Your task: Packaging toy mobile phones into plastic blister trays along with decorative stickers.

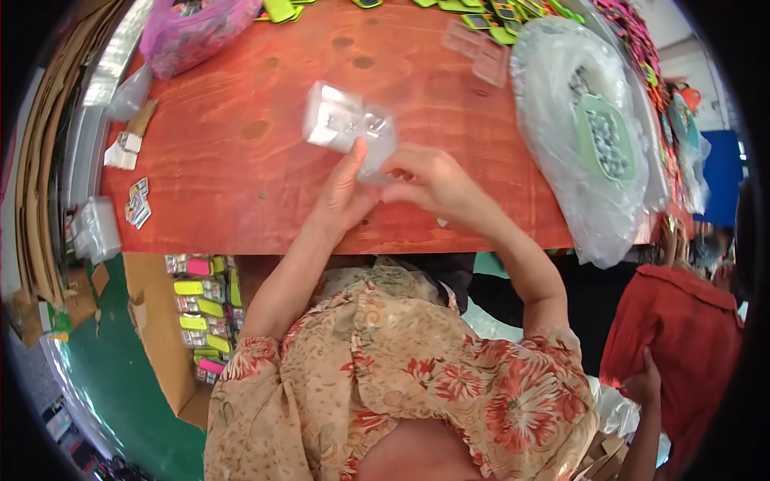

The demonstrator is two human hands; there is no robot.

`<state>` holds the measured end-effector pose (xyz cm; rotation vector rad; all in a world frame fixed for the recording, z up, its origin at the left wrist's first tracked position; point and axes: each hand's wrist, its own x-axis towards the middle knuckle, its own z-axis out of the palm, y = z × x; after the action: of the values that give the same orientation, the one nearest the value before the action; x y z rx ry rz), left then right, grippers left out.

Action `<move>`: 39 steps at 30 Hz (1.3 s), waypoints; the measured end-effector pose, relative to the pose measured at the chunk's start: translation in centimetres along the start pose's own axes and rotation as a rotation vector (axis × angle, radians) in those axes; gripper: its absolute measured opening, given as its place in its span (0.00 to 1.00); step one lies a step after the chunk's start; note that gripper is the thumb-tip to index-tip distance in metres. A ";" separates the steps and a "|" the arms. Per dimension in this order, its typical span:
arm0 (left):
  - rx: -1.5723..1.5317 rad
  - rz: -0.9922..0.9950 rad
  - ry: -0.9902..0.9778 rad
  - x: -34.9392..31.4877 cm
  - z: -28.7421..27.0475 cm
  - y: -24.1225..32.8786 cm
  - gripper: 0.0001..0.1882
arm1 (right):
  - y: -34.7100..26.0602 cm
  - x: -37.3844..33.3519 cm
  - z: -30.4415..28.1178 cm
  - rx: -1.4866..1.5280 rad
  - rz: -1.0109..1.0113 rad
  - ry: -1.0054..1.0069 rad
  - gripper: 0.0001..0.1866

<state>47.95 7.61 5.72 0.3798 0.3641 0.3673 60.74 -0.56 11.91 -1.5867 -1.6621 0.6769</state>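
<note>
Gripping with my left hand (pixel 346 199), thumb against the near edge of the clear plastic box (pixel 341 116); my right hand (pixel 437 183) curls at its lower right, contact blurred, cannot tell. Box is over the red table (pixel 233 184). Judged light, thin-walled, slick, liable to crack if squeezed. Best hold: the side rims, gently.

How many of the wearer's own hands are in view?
2: the left hand holds the clear plastic package over the red table; the right hand is at the package's lower right. Some fingers are hidden.
</note>
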 end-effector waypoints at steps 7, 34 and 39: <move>0.083 -0.136 -0.169 -0.2 0.3 -0.2 0.31 | 0.3 0.3 -0.9 0.209 0.035 -0.241 0.07; -0.022 -0.113 -0.081 -2.6 0.2 -1.2 0.26 | -1.1 -4.0 0.6 -0.182 -0.060 0.151 0.14; 0.008 -0.174 -0.142 -2.1 -0.8 -1.9 0.28 | 0.8 -2.9 1.6 0.090 -0.086 -0.046 0.08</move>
<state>46.37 5.31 4.79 0.3767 0.2576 0.1673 59.91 -3.19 9.92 -1.4377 -1.6992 0.7380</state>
